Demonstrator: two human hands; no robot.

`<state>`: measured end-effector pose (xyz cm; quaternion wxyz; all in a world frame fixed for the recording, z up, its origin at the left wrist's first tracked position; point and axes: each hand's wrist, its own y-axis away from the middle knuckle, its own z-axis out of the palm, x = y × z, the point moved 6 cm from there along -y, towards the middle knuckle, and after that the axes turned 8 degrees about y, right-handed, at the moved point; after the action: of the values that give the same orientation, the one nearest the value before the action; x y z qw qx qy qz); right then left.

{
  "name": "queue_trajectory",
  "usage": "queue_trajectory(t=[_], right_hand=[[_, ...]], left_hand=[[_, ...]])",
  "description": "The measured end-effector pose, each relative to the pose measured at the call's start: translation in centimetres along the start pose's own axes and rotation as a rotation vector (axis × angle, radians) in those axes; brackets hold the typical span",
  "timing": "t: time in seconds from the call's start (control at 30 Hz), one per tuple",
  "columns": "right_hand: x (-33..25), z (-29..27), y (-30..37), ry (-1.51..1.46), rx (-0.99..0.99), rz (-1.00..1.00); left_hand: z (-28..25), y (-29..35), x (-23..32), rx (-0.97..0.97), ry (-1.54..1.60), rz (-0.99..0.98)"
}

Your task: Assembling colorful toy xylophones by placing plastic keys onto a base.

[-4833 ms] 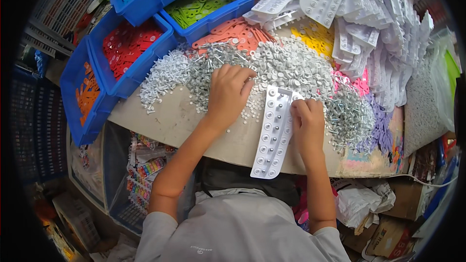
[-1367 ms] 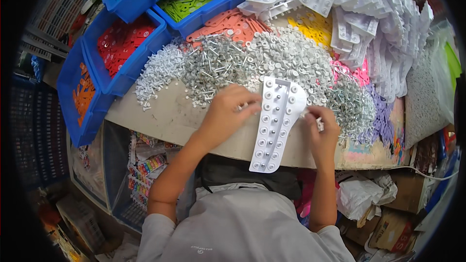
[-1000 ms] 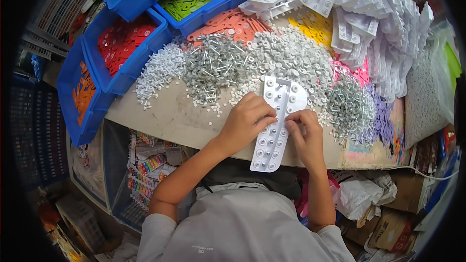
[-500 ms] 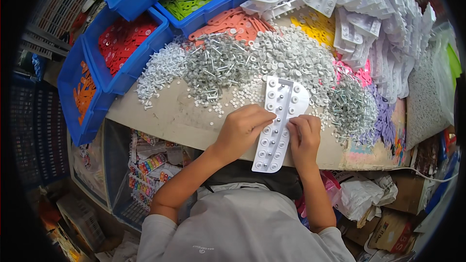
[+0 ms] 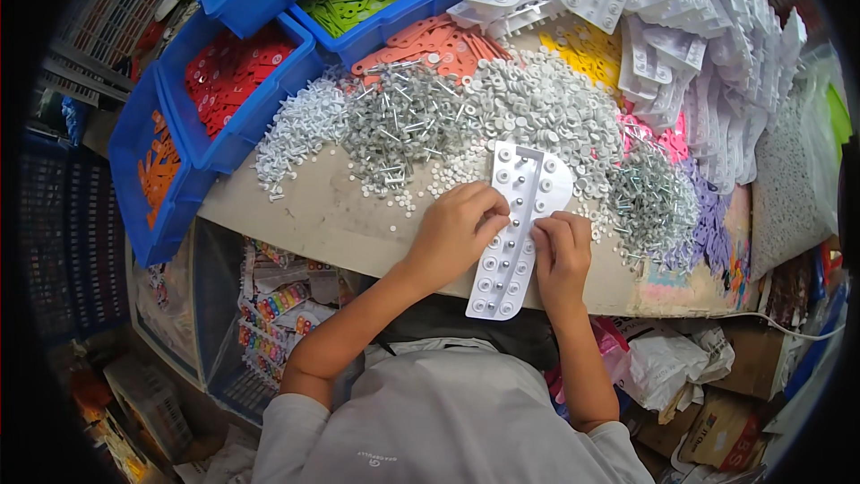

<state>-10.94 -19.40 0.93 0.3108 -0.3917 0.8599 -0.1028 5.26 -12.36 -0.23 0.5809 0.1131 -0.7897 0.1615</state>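
Note:
A long white plastic frame (image 5: 530, 181) lies at a slant over the table's front edge, with its rounded, wider end pointing away from me. Round white washers line both its sides, and metal rivet heads run down its middle channel. My left hand (image 5: 459, 231) is closed, thumb and fingertips pinched at the frame's left edge about halfway up. Across from it, my right hand (image 5: 564, 255) is closed too, fingertips together at the right edge. Whatever small part either pinch may hold is hidden by the fingers.
Behind the frame spread piles of white washers (image 5: 546, 103), metal rivets (image 5: 403, 116) and small white pegs (image 5: 300, 130). Blue bins (image 5: 246, 148) with coloured flat pieces stand at left. White plastic frames (image 5: 690, 63) are heaped at back right, above a second rivet pile (image 5: 652, 197).
My left hand has shifted slightly up along the frame's edge, its fingers more curled. The right hand and the frame stay nearly where they were.

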Motion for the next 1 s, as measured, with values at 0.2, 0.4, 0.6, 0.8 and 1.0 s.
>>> queue_trajectory(t=[0.2, 0.4, 0.6, 0.8, 1.0], right_hand=[[-0.1, -0.1, -0.1, 0.023, 0.014, -0.045], [0.1, -0.1, -0.1, -0.016, 0.003, -0.026], [0.2, 0.0, 0.0, -0.036, -0.001, -0.011], [0.4, 0.1, 0.2, -0.043, 0.029, -0.017], [1.2, -0.6, 0.7, -0.110, 0.106, 0.040]], left_hand=[[-0.4, 0.0, -0.6, 0.029, 0.079, -0.048], [0.0, 0.0, -1.9, 0.028, 0.246, -0.287], [0.1, -1.4, -3.8, -0.242, 0.439, -0.351], [-2.9, -4.1, -1.1, -0.045, -0.042, -0.077], [-4.0, -7.9, 0.0, 0.183, -0.682, 0.363]])
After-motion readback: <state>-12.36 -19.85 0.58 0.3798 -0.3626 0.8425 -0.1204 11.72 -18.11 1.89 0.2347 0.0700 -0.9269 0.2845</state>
